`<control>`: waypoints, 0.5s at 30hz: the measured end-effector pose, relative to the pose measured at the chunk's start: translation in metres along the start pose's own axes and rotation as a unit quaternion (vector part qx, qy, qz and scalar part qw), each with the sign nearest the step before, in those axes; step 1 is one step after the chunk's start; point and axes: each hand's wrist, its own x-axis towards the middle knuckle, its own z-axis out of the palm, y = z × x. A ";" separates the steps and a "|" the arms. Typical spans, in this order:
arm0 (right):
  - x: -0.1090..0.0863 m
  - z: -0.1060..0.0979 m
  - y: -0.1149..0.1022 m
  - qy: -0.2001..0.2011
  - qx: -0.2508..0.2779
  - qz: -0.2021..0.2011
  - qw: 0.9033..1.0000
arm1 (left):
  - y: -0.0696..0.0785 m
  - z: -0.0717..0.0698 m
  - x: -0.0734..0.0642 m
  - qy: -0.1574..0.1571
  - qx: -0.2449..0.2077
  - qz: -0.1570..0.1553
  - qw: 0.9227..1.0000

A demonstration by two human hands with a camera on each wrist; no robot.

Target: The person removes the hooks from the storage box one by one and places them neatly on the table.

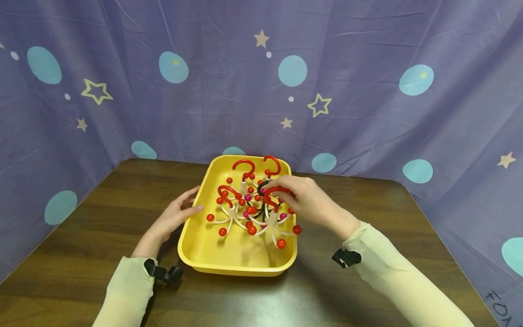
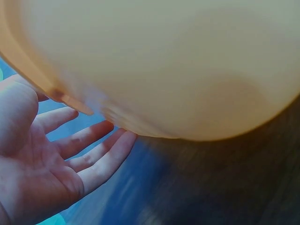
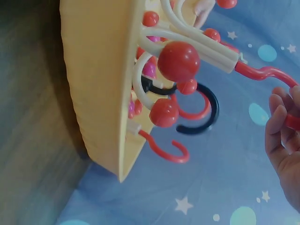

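Note:
My right hand [image 1: 304, 200] grips the red hook [image 1: 275, 193] at the top of a piece with white curved arms ending in red balls [image 1: 281, 244]. That piece hangs at the right side of a yellow tray [image 1: 229, 271], some balls overlapping the rim. In the right wrist view my fingers [image 3: 276, 122] are curled at the hook's end. My left hand [image 1: 173, 215] is at the tray's left wall, thumb over the rim, nearly straight fingers [image 2: 110, 157] against the outside. Inside stand several similar pieces with red hooks [image 1: 228, 190], plus a black one [image 1: 263, 213] with magenta balls.
The tray stands on a dark brown wooden table [image 1: 359, 290]. Behind it hangs a purple curtain [image 1: 229, 100] with stars and blue dots. A black strap [image 1: 157, 271] is on the left wrist, another [image 1: 346, 258] on the right.

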 end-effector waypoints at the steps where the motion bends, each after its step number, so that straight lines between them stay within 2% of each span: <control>1: 0.000 -0.003 0.001 0.001 -0.002 0.003 1.000 | 0.000 0.000 0.000 0.000 -0.001 -0.001 1.000; 15: -0.008 -0.033 0.021 0.019 -0.039 0.022 0.999 | -0.002 0.000 0.001 -0.001 0.004 0.003 1.000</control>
